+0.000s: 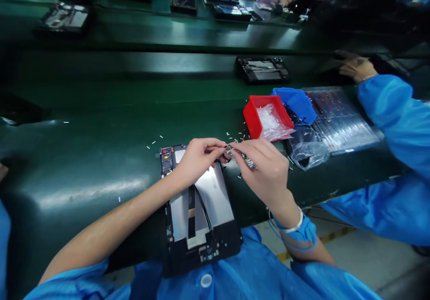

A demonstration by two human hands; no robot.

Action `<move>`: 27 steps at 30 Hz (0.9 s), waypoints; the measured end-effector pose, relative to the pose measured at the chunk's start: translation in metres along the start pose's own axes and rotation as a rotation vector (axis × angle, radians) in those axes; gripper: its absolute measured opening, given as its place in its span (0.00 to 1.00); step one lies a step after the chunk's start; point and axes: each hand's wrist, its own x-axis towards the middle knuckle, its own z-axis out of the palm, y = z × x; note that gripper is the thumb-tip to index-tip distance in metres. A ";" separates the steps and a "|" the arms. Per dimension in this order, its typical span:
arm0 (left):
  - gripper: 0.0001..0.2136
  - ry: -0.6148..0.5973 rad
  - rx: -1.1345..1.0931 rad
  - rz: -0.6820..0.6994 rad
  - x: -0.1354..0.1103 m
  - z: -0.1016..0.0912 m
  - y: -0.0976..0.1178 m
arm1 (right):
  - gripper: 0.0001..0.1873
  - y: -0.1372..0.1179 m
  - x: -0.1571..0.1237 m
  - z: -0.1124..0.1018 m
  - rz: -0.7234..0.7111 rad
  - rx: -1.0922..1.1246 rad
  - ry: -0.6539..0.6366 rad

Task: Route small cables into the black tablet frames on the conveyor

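Note:
An opened tablet [218,192] lies tilted across the front edge of the bench, its silver inside facing up. A black flex cable [191,212] and a thin black wire run along its middle. Over its upper right corner, my left hand [199,158] pinches a small dark strip [227,156] with thumb and fingers. My right hand [267,167] meets it there, thumb and index finger closed on the same small strip. The fingertips partly hide the strip, so its exact kind does not show. Small white pieces [248,162] are scattered under and beside my right hand.
A red bin [251,119] holds a clear bag of white pieces; behind it stands a blue bin [300,102] with black parts. Clear plastic trays [346,125] and a plastic bag [309,150] lie right. Another opened device [264,70] sits farther back. A co-worker's arm [386,98] reaches in.

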 end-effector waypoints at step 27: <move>0.17 -0.076 -0.083 -0.078 -0.003 -0.003 0.007 | 0.07 0.013 0.008 0.011 0.062 0.184 0.029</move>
